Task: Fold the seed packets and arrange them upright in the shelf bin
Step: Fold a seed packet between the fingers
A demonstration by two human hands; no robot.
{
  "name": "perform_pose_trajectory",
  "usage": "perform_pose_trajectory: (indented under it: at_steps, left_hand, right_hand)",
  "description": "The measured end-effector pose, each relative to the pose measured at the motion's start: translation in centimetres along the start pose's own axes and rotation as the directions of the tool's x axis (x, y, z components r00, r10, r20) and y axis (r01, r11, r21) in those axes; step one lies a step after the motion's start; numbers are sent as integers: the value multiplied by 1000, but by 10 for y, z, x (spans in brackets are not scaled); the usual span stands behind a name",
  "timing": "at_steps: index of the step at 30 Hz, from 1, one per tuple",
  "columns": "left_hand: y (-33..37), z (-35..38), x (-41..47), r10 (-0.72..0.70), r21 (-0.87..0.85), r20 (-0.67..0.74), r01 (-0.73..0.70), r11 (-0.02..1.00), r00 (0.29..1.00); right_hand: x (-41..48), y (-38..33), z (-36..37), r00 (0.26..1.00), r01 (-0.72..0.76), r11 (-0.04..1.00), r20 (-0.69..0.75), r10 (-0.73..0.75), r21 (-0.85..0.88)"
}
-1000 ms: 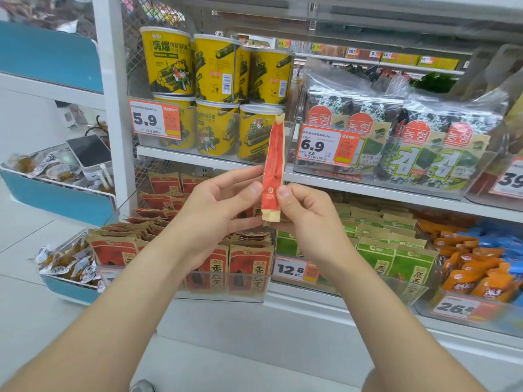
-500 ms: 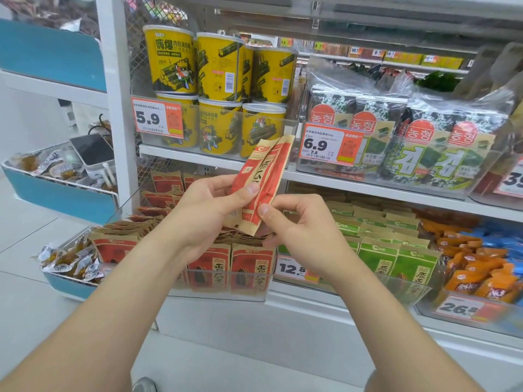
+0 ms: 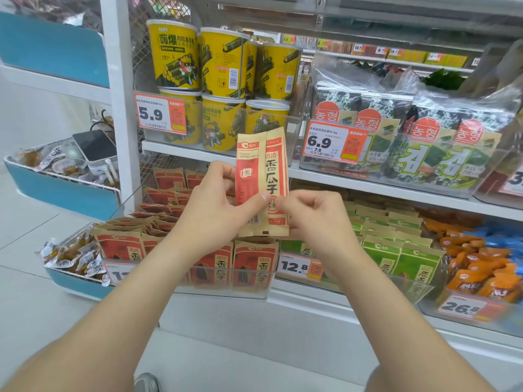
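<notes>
Fingers (image 3: pixel 304 197) of the right hand (image 3: pixel 317 219) are curled in and pinch the lower right edge of the seed packet (image 3: pixel 273 176). The left hand (image 3: pixel 212 207) grips it from the other side, thumb pressed flat on the printed front and the other fingers wrapped round the back, so both hands are clamped on this one packet. It sits at the centre of the frame, in the air in front of the shelves and above the shelf bin (image 3: pixel 220 292), touching neither.

The packet stands upright. Its long axis runs top to bottom of the frame, the top seal towards the upper shelf (image 3: pixel 198 150) and the bottom seal down towards the bin. A left panel with small print and a barcode appears to be turned over the front along a lengthwise crease, so the fold looks begun but not pressed flat.

Below and behind the hands, the clear bin at lower centre already holds a front row of upright packets (image 3: pixel 253 264). Further back in it, towards the left of the frame, loose packets (image 3: pixel 147 222) lie tilted and heaped. By that showing, a small part is done: this packet needs finishing and placing, and the heap is left to fold and stand.

Further off are green packets (image 3: pixel 396 258) at right and yellow tubs (image 3: pixel 223 66) at the top.
</notes>
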State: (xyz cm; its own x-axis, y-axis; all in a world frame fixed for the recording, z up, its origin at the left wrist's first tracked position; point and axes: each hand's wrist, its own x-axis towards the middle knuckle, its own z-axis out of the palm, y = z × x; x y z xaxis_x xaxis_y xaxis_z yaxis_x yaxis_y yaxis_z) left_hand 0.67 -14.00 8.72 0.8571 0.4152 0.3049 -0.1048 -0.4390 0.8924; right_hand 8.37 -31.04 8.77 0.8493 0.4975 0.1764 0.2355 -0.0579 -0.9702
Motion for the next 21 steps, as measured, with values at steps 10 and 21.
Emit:
perform_pose_trajectory:
  at_steps: [10, 21]
  left_hand:
    - [7, 22, -10, -37, -274, 2, 36, 961, 999]
    - [14, 44, -19, -179, -652, 110, 207, 729, 978]
  right_hand:
    - [1, -3, -7, 993, 104, 992, -56, -108, -70]
    - [6, 1, -6, 980, 167, 973, -136, -146, 158]
